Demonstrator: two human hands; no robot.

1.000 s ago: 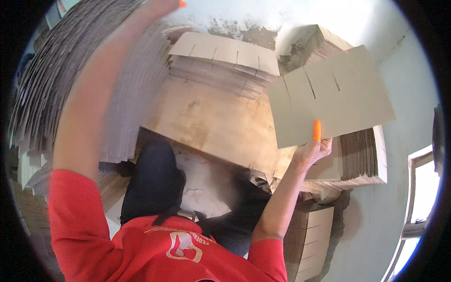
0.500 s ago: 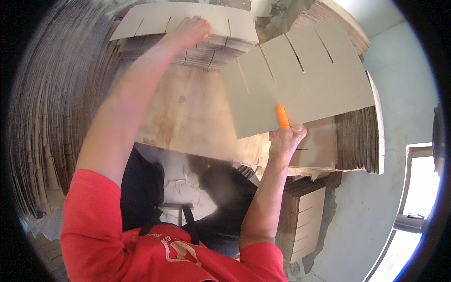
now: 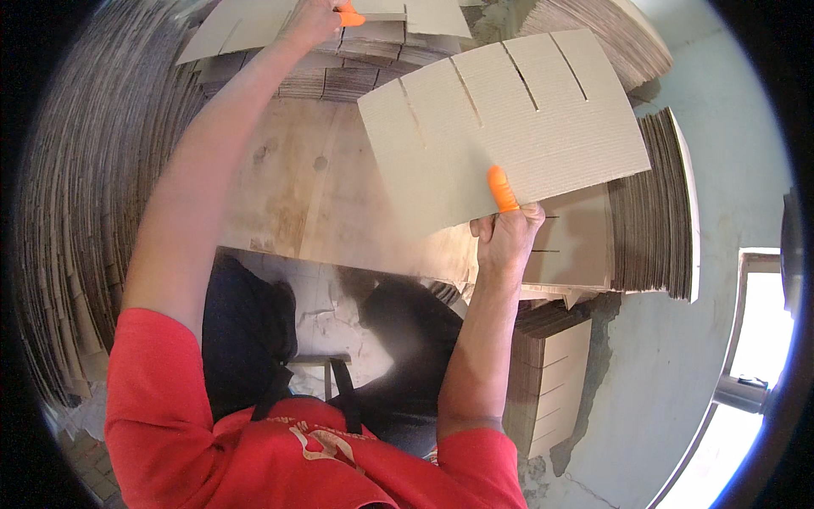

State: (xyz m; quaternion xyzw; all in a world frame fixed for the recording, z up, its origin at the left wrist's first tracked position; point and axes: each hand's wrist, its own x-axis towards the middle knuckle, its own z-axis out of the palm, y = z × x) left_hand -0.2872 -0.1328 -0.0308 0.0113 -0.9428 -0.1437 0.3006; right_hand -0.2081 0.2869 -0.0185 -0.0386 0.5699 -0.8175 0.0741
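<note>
My right hand (image 3: 509,233) is closed on the near edge of a slotted cardboard sheet (image 3: 543,127), with an orange-covered thumb lying on its face. The sheet is tilted above the wooden table, its slots pointing away from me. At the top edge of the view, my left hand (image 3: 315,21) pinches another slotted cardboard sheet (image 3: 233,27) on top of a far stack. An orange cover is on a digit of that hand too, and part of the hand is cut off by the frame. Below it are the layered edges of the far cardboard stack (image 3: 339,81).
The wooden table (image 3: 314,204) has upright cardboard sheets (image 3: 649,208) at its right end. A tall cardboard stack (image 3: 76,212) rises at the left. More cardboard (image 3: 593,34) stands at the back right, and a slotted bundle (image 3: 551,382) sits below the table by the wall (image 3: 670,373).
My left hand has moved up and to the left in the picture, with the top sheet shifting under it. The sheet in my right hand has moved slightly left and up.
</note>
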